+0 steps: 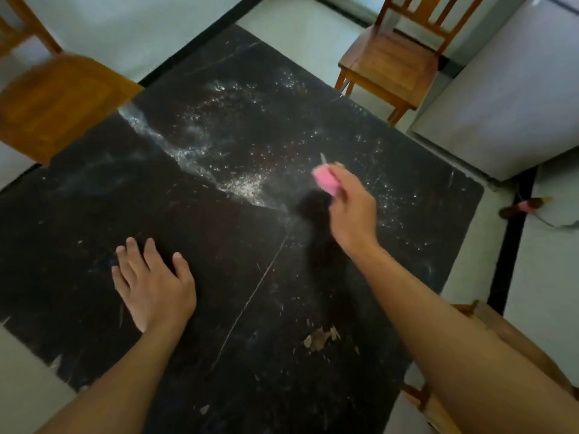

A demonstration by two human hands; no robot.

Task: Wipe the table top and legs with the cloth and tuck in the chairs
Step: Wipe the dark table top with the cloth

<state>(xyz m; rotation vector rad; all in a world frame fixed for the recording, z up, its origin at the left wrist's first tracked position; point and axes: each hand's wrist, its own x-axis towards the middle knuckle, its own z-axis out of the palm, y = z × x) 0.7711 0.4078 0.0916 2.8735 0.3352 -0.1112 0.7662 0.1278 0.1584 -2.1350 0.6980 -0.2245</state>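
Note:
A black table top [219,233] fills the middle of the view, dusted with white powder and crumbs across its far half. My right hand [352,208] grips a bunched pink cloth [326,180] just above the table, right of a thick white powder streak [200,161]. My left hand [153,283] rests flat on the near left part of the table, fingers spread. One wooden chair [59,101] stands at the far left corner, another wooden chair [394,61] at the far right, pulled away from the table. A third wooden chair [488,336] shows partly under my right forearm.
A white fridge [507,98] stands to the right of the table. A dark and pink object [526,206] with a cord lies on the pale tiled floor beside it. Chipped patches [319,338] mark the table's near surface.

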